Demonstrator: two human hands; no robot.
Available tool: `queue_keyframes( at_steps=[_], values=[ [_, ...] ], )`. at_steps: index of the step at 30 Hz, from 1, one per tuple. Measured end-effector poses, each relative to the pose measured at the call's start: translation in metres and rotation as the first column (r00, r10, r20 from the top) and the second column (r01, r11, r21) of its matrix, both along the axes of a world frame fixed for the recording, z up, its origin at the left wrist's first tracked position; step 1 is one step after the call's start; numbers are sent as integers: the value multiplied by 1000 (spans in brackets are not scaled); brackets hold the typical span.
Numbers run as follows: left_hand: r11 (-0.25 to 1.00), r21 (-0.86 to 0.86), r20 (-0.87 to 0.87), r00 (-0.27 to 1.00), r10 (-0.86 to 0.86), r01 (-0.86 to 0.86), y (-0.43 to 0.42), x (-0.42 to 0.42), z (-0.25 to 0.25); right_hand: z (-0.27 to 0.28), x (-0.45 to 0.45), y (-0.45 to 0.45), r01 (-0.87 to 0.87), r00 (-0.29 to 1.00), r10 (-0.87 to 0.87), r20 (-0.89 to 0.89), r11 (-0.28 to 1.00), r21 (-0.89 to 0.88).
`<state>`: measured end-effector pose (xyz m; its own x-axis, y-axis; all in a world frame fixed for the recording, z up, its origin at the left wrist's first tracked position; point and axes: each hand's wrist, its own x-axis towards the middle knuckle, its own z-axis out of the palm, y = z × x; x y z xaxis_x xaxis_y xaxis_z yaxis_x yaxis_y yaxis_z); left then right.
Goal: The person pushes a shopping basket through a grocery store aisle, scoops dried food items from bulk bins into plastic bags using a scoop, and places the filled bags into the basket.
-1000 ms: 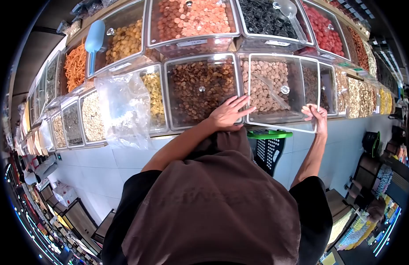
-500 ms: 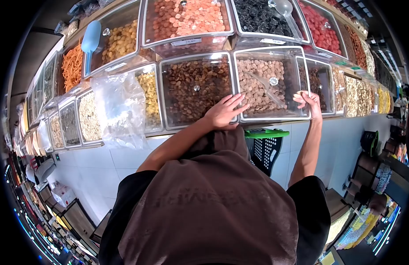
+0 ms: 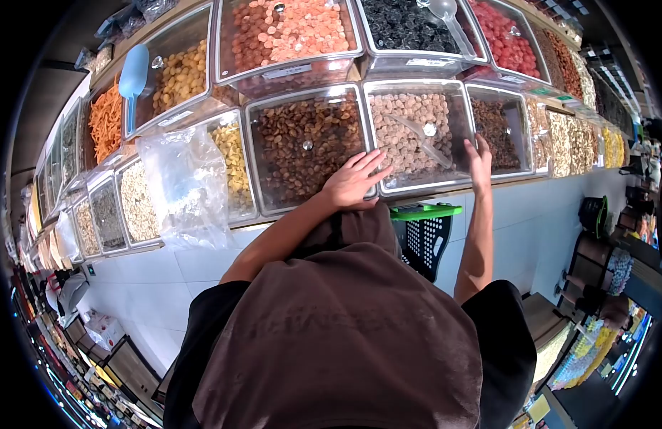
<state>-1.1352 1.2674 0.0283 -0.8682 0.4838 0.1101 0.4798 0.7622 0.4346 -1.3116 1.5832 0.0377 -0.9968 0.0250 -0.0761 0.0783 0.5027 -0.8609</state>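
My left hand (image 3: 354,180) lies with fingers spread across the neighbouring edges of two lidded bins. One is a bin of brown raisin-like dried fruit (image 3: 295,161). The other holds round, pale pinkish-brown pieces (image 3: 402,107) under a clear lid (image 3: 463,100) with a round knob (image 3: 429,129). A clear scoop (image 3: 436,153) shows slantwise over these pieces; whether it is under the lid I cannot tell. At the lid's right edge is my right hand (image 3: 479,163), fingers stretched out and somewhat apart, touching the rim.
A clear plastic bag (image 3: 184,189) drapes over bins on the left. A blue scoop (image 3: 133,79) and another clear scoop (image 3: 454,28) rest on back-row bins. Below the counter edge stands a dark basket with a green handle (image 3: 425,211). More bins of dried food line both sides.
The clear lid, earlier shifted right and held at its right side, now sits squarely on the bin. My right hand has moved left and its fingers have straightened. My left hand stays spread.
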Motion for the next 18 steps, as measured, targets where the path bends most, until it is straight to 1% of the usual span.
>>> queue_keyframes(
  at_steps=[1,3,5,6,7,8,9,11,12,13,14,15,16,17,18],
  values=[
    [1000,-5,3,1000,-2,2,0,1,2,4,6,-9,-58,998,63,-32,992,113],
    [1000,-10,-6,1000,-10,10,0,0,4,1,16,-32,-207,966,244,-90,930,303],
    [1000,8,-27,1000,-3,4,-1,2,2,12,32,-70,-256,966,246,79,871,420],
    [1000,9,-29,1000,-4,4,-2,3,3,5,37,-80,-311,943,323,75,785,536],
    [998,64,-42,999,23,-20,-5,5,4,0,47,-86,-307,931,362,41,718,624],
    [992,118,-50,997,56,-50,-9,9,5,-3,54,-88,-311,939,331,89,712,630],
    [991,116,-43,997,72,-66,-17,17,13,5,62,-94,-320,942,304,138,705,633],
    [937,214,-29,957,290,-277,-54,35,40,-25,71,-83,-277,927,372,-46,763,585],
    [887,152,0,897,441,-436,-75,47,51,-27,78,-82,-265,925,376,-51,737,622],
    [811,88,17,815,579,-578,-98,62,57,-27,85,-85,-275,921,385,-51,739,616],
    [697,15,-90,693,715,-717,-120,80,54,-26,93,-86,-275,911,407,-58,707,651],
    [552,-35,-207,546,811,-833,-141,98,48,-25,97,-86,-270,901,429,-67,674,687],
    [387,-114,-236,403,884,-915,-162,114,42,-28,102,-87,-243,892,438,-113,674,697],
    [206,-186,-276,252,927,-961,-180,131,34,-31,105,-91,-247,890,442,-112,674,696],
    [201,-187,-278,248,928,-962,-195,148,22,-34,106,-94,-209,893,429,-135,663,719]
  ],
)
